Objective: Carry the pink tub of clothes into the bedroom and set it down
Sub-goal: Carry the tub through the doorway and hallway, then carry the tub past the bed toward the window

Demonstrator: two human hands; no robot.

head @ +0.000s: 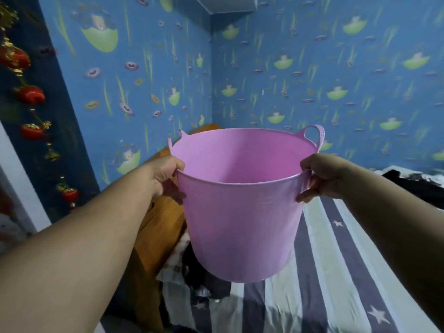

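Note:
I hold the pink tub (240, 219) in the air over a bed, tilted so its mouth faces me. No clothes show in the part of its inside that I can see. My left hand (165, 174) grips the rim on the left side. My right hand (319, 179) grips the rim on the right side, just below a loop handle. Dark and checked clothes (192, 272) lie on the bed right under the tub's base. More dark clothes (408, 186) lie on the bed at the far right.
The bed has a striped sheet with stars (336, 272) and an orange wooden headboard (158, 224) on the left. Blue patterned wallpaper (312, 68) covers the walls behind. Red hanging ornaments (31, 94) dangle at the left by a door frame.

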